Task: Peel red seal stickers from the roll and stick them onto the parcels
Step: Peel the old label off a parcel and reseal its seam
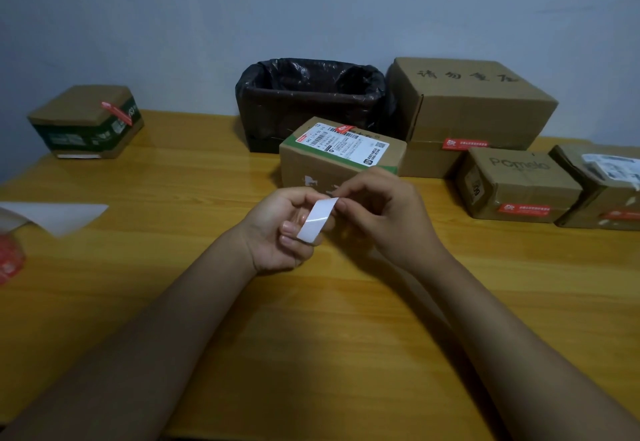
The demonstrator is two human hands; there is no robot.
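Observation:
Over the middle of the table my left hand [280, 229] holds a white strip of sticker backing [317, 220] across its curled fingers. My right hand [377, 212] pinches the strip's upper end. The strip's red face is hidden from me. The roll of red seal stickers [8, 257] lies at the far left edge. A parcel with a white shipping label [341, 156] stands just behind my hands and bears a red sticker on top. Parcels at the right [516, 186] [471, 104] and at the far left [86, 121] also carry red stickers.
A box lined with a black bag [308, 97] stands open at the back centre. A white sheet [59, 215] lies at the left beside the roll. Another parcel [609, 184] is cut off by the right edge. The wooden table [311, 336] meets a wall behind.

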